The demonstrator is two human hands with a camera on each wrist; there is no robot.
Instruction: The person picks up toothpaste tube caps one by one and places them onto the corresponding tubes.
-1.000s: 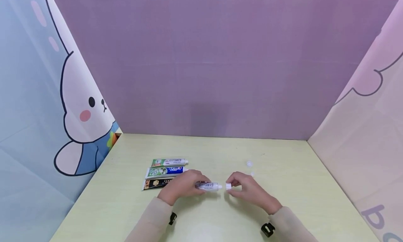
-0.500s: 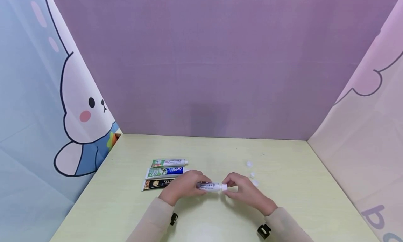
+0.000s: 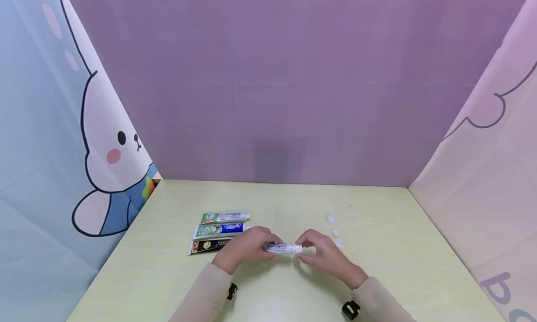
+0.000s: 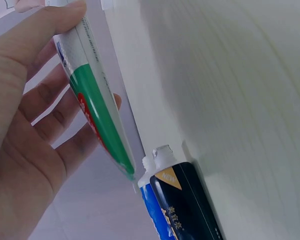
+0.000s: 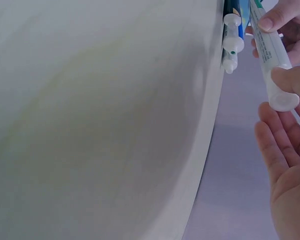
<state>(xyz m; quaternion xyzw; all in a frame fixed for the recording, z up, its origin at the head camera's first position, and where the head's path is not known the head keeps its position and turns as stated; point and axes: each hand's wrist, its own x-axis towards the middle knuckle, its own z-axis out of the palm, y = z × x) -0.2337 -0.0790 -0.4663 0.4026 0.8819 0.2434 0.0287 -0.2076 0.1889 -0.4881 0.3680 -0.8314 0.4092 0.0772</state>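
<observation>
Near the front middle of the table, my left hand (image 3: 247,248) grips a white and green toothpaste tube (image 3: 278,248), its nozzle end pointing right. The left wrist view shows the green tail of the tube (image 4: 102,117) slanting down past the palm. Thumb and fingers of my right hand (image 3: 331,256) pinch a white cap (image 3: 299,249) that sits over the tube's nozzle. In the right wrist view the cap (image 5: 283,100) lines up with the tube, and the lower fingers of that hand are spread.
Left of my hands lie a black toothpaste tube (image 3: 209,245), a green and blue one (image 3: 219,229) and a green and white one (image 3: 224,217), side by side. Beyond my right hand are loose white caps (image 3: 331,218) on the pale table (image 3: 369,219). Fabric (image 3: 272,89) hangs behind.
My right hand has moved left and brought the cap from a small gap off the nozzle onto it. The left hand and its tube have barely moved.
</observation>
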